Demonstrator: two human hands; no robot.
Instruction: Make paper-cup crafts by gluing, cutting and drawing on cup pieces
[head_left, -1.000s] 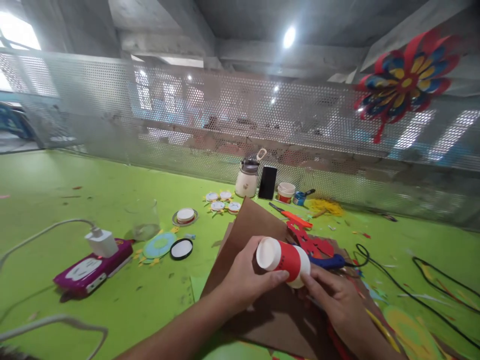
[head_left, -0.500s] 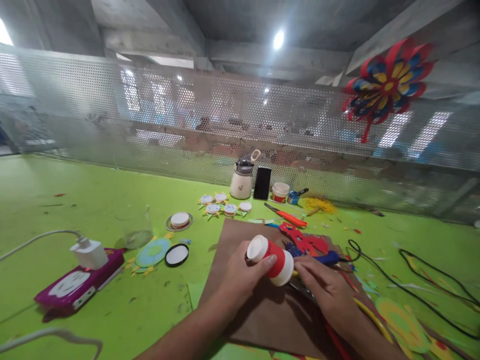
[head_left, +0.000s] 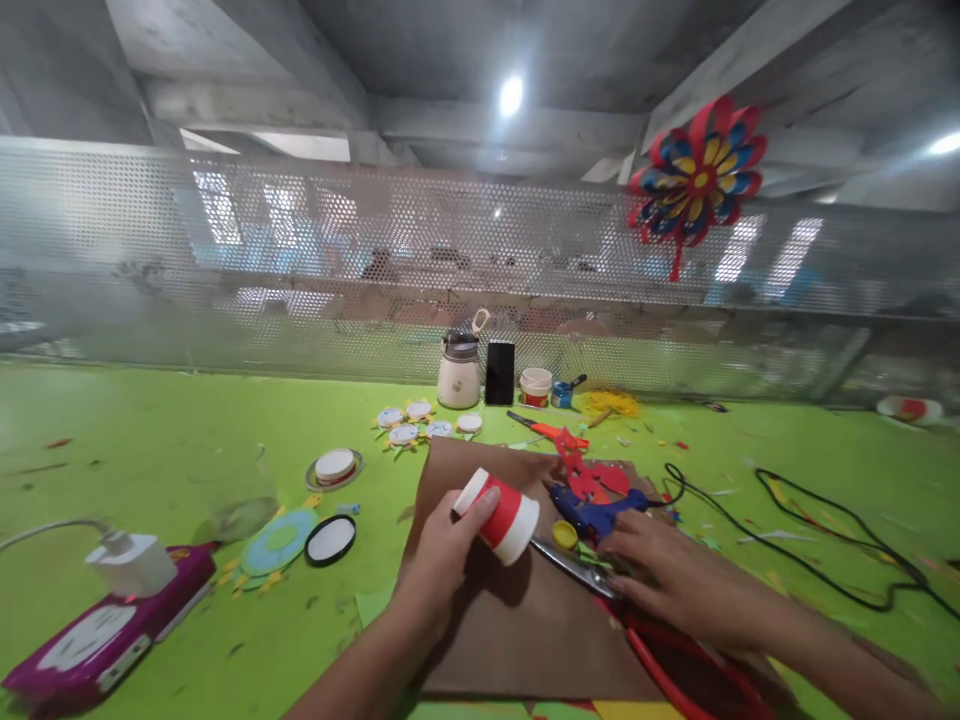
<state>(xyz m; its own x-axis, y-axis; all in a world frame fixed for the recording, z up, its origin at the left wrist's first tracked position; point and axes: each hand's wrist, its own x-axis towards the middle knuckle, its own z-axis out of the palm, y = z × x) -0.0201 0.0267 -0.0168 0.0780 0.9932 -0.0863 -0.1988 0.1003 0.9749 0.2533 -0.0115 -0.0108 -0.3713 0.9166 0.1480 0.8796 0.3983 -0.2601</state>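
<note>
Your left hand (head_left: 442, 545) has its fingers wrapped round a red-and-white paper cup (head_left: 498, 515), tilted on its side above the brown cardboard sheet (head_left: 517, 630); your right hand (head_left: 675, 575) lies flat, fingers loosely spread, on scissors (head_left: 574, 568) beside a blue glue gun (head_left: 596, 510) and a yellow cap (head_left: 565, 534). Crowding the green table (head_left: 150, 440): a purple power strip (head_left: 97, 635) with white plug, black cable (head_left: 817, 540), cream jar (head_left: 459, 375), dark phone (head_left: 499, 373). No writing legible; what the cup holds can't be told.

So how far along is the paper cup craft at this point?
Done: the white paper cup with a red paper band is wrapped, and small round flower pieces lie finished on the green table. In hand: the left hand holds the cup over the brown cardboard sheet; the right hand rests by the scissors. Left: red cutouts remain loose.
</note>
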